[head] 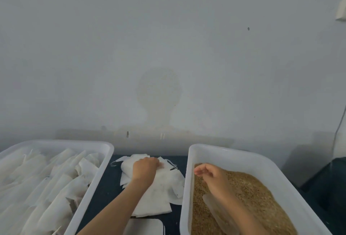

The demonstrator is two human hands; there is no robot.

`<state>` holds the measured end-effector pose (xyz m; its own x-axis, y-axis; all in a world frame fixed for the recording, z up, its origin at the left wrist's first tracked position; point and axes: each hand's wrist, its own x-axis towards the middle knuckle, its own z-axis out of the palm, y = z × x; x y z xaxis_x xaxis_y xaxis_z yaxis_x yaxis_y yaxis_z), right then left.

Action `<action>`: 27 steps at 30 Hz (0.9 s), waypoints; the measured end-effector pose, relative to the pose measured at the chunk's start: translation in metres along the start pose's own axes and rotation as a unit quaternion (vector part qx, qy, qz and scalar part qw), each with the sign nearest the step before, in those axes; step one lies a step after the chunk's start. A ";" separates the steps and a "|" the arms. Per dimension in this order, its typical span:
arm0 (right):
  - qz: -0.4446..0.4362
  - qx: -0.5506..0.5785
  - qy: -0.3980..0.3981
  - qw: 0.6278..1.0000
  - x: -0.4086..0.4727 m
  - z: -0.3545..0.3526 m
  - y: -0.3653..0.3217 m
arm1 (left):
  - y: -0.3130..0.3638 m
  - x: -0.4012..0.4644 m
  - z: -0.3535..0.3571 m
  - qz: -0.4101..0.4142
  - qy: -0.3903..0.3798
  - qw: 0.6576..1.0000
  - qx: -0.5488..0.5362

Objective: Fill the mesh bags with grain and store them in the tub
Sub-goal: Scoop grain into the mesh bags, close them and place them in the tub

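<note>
A pile of empty white mesh bags [161, 188] lies on the dark table between two white tubs. My left hand [145, 167] rests on top of the pile with its fingers curled onto the top bag near the far end. My right hand [210, 175] hovers over the brown grain [258, 197] in the right tub [189, 188], fingers loosely curled and holding nothing. A clear plastic scoop [217, 210] lies in the grain under my right forearm. The left tub [104, 161] holds several filled white bags [46, 184].
A pale wall rises right behind the table. A white flat object [146, 226] lies at the near edge between the tubs. A dark object [329, 178] stands at the far right, with a cable running down the wall above it.
</note>
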<state>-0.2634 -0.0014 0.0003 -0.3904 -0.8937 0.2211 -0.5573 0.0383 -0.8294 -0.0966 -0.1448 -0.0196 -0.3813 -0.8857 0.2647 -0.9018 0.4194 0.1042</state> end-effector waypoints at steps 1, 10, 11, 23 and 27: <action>0.001 0.017 0.002 1.000 0.000 -0.001 -0.002 | 0.001 -0.002 -0.009 -0.012 0.029 0.998 -0.045; -0.007 0.142 0.023 0.990 -0.007 -0.065 -0.028 | 0.073 -0.026 -0.111 0.070 0.134 0.895 -0.420; -0.018 0.141 0.048 0.989 -0.010 -0.072 -0.026 | 0.084 -0.033 -0.112 0.093 0.117 0.886 -0.438; 0.003 0.174 0.008 0.985 -0.058 -0.084 0.020 | 0.141 -0.085 -0.038 0.116 -0.197 0.773 -0.592; 0.018 0.125 -0.041 0.991 -0.058 -0.078 0.026 | 0.140 -0.088 -0.029 0.096 -0.231 0.754 -0.607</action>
<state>-0.3123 0.0865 0.0056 -0.3412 -0.9271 0.1551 -0.3408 -0.0318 -0.9396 -0.1833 -0.0029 -0.0006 -0.7642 -0.6427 0.0541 -0.0766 0.1737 0.9818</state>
